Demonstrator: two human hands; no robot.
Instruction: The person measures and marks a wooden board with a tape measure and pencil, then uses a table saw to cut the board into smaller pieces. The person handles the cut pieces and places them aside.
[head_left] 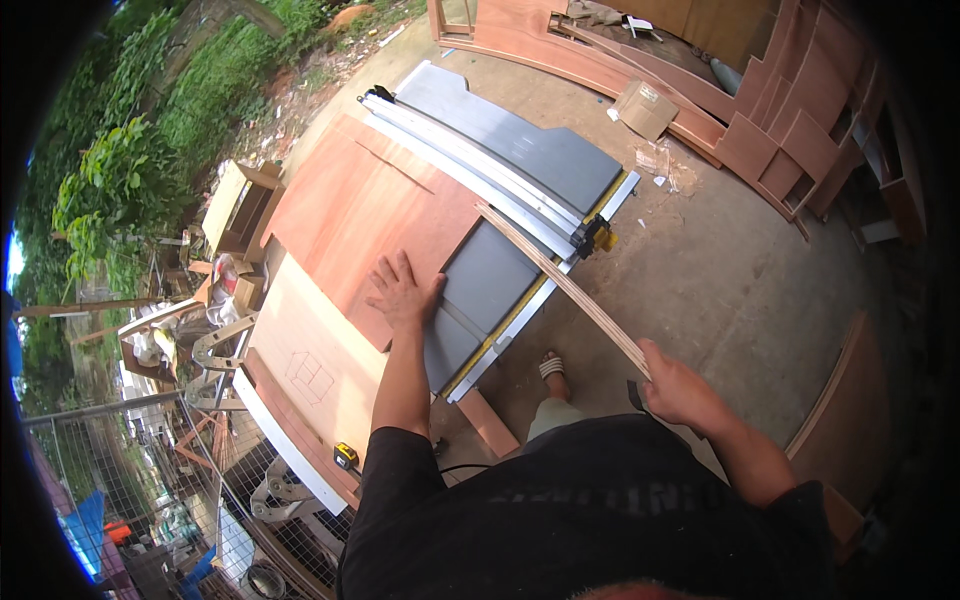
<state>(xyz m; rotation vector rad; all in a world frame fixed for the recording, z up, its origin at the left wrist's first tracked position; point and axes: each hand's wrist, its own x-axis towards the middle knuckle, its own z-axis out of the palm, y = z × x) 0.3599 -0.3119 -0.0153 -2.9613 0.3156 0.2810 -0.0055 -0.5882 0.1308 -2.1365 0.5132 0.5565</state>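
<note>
My left hand (402, 295) lies with fingers spread at the near right edge of a reddish plywood sheet (345, 225). The sheet rests on a grey table saw (492, 275), and a dark narrow slot shows in its far part. Along the saw top runs a long silver fence (470, 160), with a black and yellow clamp (594, 238) at its near end. My right hand (682, 388) is closed round the near end of a long thin plywood strip (570, 285). The strip's far end reaches over the saw top beside the sheet.
Left of the saw stands a pale wooden worktop (310, 345) with a drawn box shape and a yellow tape measure (346, 456). A wire fence (110, 450) is beyond it. Plywood offcuts (790, 150) and a cardboard box (643, 109) lie on the concrete at the far right.
</note>
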